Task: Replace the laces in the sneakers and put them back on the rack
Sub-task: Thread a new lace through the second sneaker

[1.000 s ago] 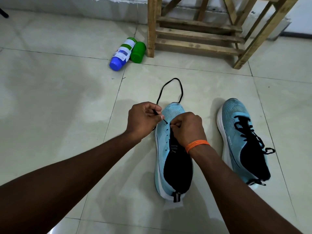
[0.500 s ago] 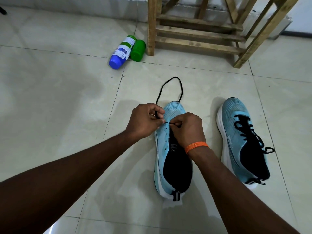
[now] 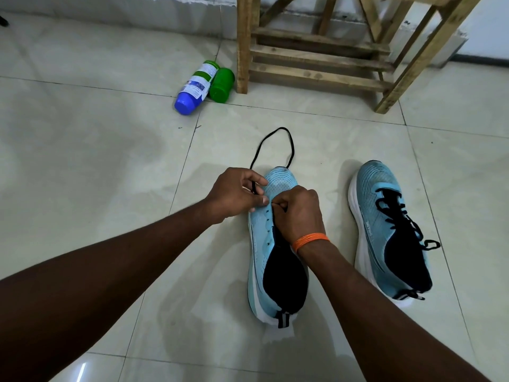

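**A:** Why are both hands crowded at the toe?

**B:** The left hand (image 3: 237, 193) pinches the black lace (image 3: 275, 130), whose loop lies on the floor (image 3: 96, 161) beyond the toe. The right hand (image 3: 298, 213), fingers curled, seems to pinch the front eyelet edge, likely steadying it for threading.

**A:** And the sneaker?

**B:** The unlaced sneaker (image 3: 260, 244) is light-blue mesh with a black lining, flat on the floor. Its laced twin (image 3: 385, 216) lies alongside, below the wooden rack (image 3: 316, 75).

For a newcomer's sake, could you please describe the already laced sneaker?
Find the wooden rack; before it on the tiled floor lie two light-blue shoes. The laced sneaker is the right one; unlike the left sneaker, black lace criss-crosses its whole front.
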